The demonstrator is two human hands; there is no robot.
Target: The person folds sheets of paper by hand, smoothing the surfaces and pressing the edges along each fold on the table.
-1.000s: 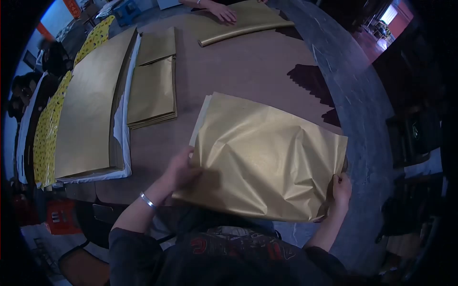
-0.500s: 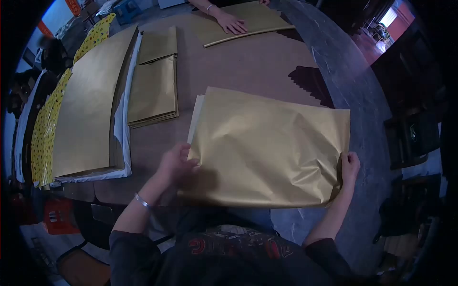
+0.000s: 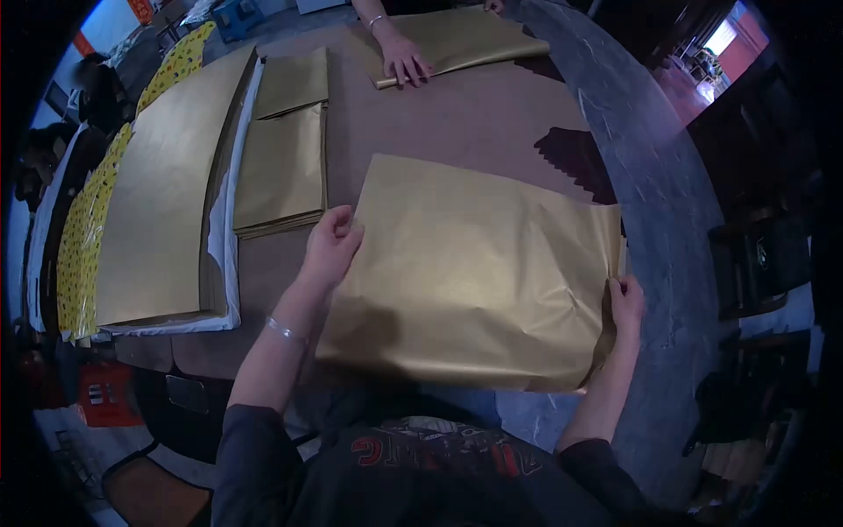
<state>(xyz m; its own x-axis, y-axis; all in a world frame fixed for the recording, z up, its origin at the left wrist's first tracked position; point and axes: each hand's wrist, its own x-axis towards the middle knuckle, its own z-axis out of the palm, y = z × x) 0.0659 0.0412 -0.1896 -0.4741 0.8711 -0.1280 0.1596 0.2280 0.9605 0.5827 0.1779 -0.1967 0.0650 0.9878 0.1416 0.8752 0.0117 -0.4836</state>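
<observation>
At lower centre, gold sheet (image 3: pixel 439 255) over the counter (image 3: pixel 421 123), long axis roughly left-right between the hands. Right hand (image 3: pixel 627 306) pinches its right edge; left hand (image 3: pixel 330 253) curled at left edge, grasp unclear.

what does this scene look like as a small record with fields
left hand: at the left edge of the creased gold sheet; firmness of grip unclear
left wrist: silver bracelet
right hand: grips the sheet's right edge
in front: creased gold sheet, over the near side of the brown tabletop
left side: large gold sheets, with a smaller gold stack beside them
far left: yellow patterned material
far side: another person's hand on a second gold sheet
</observation>
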